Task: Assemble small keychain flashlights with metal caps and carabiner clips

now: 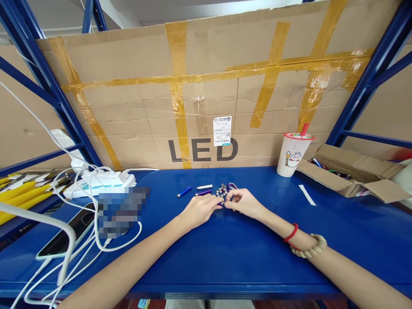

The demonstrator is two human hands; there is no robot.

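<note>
My left hand (199, 210) is closed around a small purple tube, mostly hidden by the fingers; only its end (220, 204) shows. My right hand (243, 202) meets it from the other side, thumb and fingertips pinched at that end; whatever they hold is too small to make out. Just beyond the hands lies a cluster of small silver metal caps (222, 189), with a thin looped cord (232, 186) beside it. Behind my left hand are another purple tube (203, 192) and a silver tube (204, 187). A blue tube (184, 192) lies farther left.
A white cup with a red straw (291, 155) and an open cardboard box (347, 180) stand at right, near a white strip (307, 195). At left are a power strip (103, 184), loose white cables and a phone (66, 234). Taped cardboard (144, 116) backs the blue shelf (257, 257).
</note>
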